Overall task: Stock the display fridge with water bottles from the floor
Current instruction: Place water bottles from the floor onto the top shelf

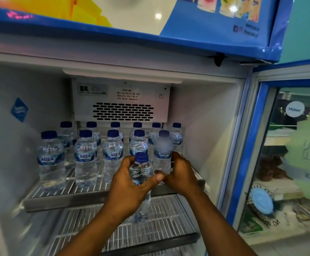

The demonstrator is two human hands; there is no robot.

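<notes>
**Q:** Where is the held bottle (141,174) relative to the top shelf (67,200)?

**A:** Just in front of the shelf's front edge, long axis upright, cap up. The left hand (130,185) is wrapped round it.

**Q:** And the right hand (180,174)?

**A:** It is curled round the misted bottle (163,150) at the right end of the shelf's front row. Placement probably requires a short forward move by the left hand.

We see two rows of bottles (85,157) on the top shelf (67,189), mid-frame. Our left hand (126,189) holds another bottle (141,172) before them.
</notes>
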